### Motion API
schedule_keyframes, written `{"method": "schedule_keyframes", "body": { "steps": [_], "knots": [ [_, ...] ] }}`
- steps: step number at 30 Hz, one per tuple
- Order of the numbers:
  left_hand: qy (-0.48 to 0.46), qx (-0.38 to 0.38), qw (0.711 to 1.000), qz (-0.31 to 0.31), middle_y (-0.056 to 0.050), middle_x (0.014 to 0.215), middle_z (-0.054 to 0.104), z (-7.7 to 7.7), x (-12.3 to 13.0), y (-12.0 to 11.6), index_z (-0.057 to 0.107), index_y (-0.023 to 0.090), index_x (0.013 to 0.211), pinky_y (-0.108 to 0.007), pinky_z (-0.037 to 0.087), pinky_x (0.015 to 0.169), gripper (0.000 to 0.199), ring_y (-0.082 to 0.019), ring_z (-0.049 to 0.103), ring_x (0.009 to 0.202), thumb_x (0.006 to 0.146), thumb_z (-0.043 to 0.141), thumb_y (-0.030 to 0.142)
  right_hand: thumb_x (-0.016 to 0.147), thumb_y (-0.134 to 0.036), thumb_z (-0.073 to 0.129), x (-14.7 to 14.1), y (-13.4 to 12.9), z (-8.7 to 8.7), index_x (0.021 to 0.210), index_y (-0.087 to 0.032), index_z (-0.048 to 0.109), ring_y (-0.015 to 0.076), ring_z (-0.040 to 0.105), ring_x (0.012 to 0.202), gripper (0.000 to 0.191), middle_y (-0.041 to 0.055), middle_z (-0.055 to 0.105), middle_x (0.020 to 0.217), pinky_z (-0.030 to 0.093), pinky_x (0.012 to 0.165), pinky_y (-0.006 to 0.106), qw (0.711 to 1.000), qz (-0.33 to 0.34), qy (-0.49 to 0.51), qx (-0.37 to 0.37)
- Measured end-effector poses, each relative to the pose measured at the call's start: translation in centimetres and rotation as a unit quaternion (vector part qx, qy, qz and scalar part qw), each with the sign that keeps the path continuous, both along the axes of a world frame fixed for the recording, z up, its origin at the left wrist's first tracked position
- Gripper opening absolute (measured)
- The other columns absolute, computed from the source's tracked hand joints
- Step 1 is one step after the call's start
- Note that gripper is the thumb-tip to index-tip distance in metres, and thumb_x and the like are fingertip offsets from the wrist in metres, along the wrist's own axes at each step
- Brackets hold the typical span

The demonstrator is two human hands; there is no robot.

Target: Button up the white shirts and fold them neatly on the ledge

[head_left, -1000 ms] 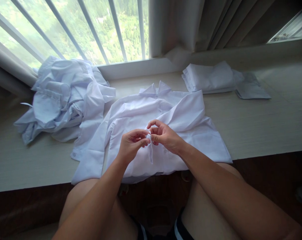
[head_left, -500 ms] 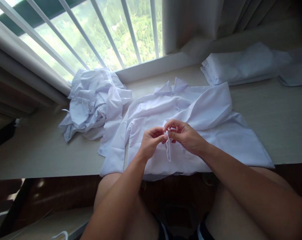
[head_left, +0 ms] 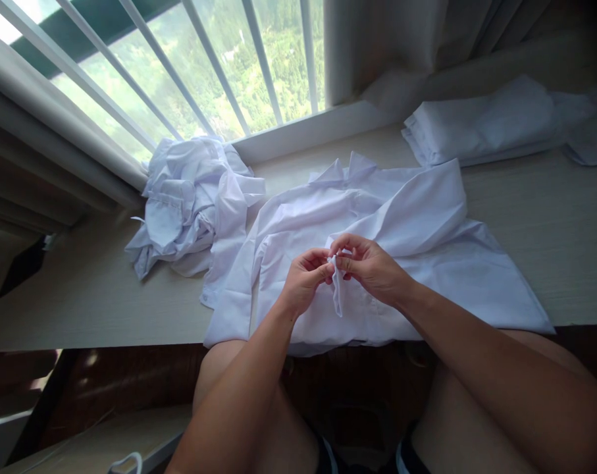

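Observation:
A white shirt (head_left: 308, 224) lies spread over the pale ledge, its collar pointing toward the window and its lower edge by my knees. Above the middle of the shirt, my left hand (head_left: 307, 276) and my right hand (head_left: 364, 263) meet with fingertips almost touching. Both pinch a sleeve cuff (head_left: 337, 296) of the shirt, and a narrow end of it hangs down between them. The fingers hide the part of the cuff that they grip.
A crumpled heap of white clothes (head_left: 180, 204) sits left of the shirt, near the curtain. Folded white cloth (head_left: 480, 128) lies at the back right. A dark flat object (head_left: 24, 265) rests at the far left of the ledge (head_left: 91, 296).
The whole view has shifted slightly, so things appear a little further right. Both hands keep their pinch on the cuff with hardly any change.

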State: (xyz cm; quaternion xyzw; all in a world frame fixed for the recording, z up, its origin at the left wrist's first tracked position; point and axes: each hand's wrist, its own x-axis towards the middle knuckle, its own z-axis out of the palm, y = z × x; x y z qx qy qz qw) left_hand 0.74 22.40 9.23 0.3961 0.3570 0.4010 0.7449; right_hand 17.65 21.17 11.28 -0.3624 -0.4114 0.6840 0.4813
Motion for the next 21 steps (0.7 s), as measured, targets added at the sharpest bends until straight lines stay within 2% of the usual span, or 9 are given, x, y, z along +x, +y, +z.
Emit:
{"method": "schedule_keyframes", "body": {
  "steps": [4, 7, 15, 21],
  "knots": [
    [-0.001, -0.005, 1.000, 0.028, 0.007, 0.072, 0.062, 0.4, 0.2, -0.1, 0.052, 0.023, 0.094, -0.023, 0.045, 0.059, 0.057, -0.010, 0.059, 0.059, 0.064, 0.097, 0.042, 0.077, -0.041, 0.087, 0.1, 0.2, -0.2, 0.095, -0.022, 0.064, 0.0117, 0.063, 0.065, 0.034, -0.0025, 0.062, 0.086, 0.042, 0.057, 0.024, 1.000, 0.005, 0.006, -0.006],
    [-0.008, 0.007, 0.999, 0.033, 0.009, 0.067, 0.058, 0.6, 0.0, 0.0, 0.041, 0.023, 0.088, -0.021, 0.042, 0.057, 0.061, -0.009, 0.057, 0.058, 0.065, 0.096, 0.037, 0.078, -0.044, 0.086, 0.1, 0.4, -0.3, 0.096, -0.021, 0.063, 0.0137, 0.064, 0.068, 0.037, -0.0013, 0.064, 0.083, 0.041, 0.058, 0.024, 1.000, 0.030, -0.004, -0.002],
    [0.055, 0.108, 0.993, -0.002, 0.004, 0.070, 0.061, 1.8, -0.8, 0.3, 0.057, 0.017, 0.079, -0.023, 0.042, 0.061, 0.041, -0.008, 0.056, 0.064, 0.070, 0.093, 0.036, 0.074, -0.041, 0.091, 0.4, 0.3, 0.2, 0.087, -0.021, 0.064, 0.0111, 0.057, 0.070, 0.036, -0.0017, 0.061, 0.084, 0.043, 0.059, 0.023, 0.999, 0.037, -0.006, 0.017],
    [0.089, 0.150, 0.985, 0.002, 0.003, 0.073, 0.061, 1.6, -1.2, 0.2, 0.061, 0.017, 0.080, -0.023, 0.040, 0.061, 0.044, -0.009, 0.055, 0.066, 0.066, 0.094, 0.042, 0.065, -0.041, 0.096, 0.2, 0.1, 0.1, 0.081, -0.020, 0.066, 0.0089, 0.052, 0.069, 0.040, -0.0025, 0.058, 0.084, 0.042, 0.056, 0.021, 1.000, 0.030, 0.000, 0.004]
  ]
}}
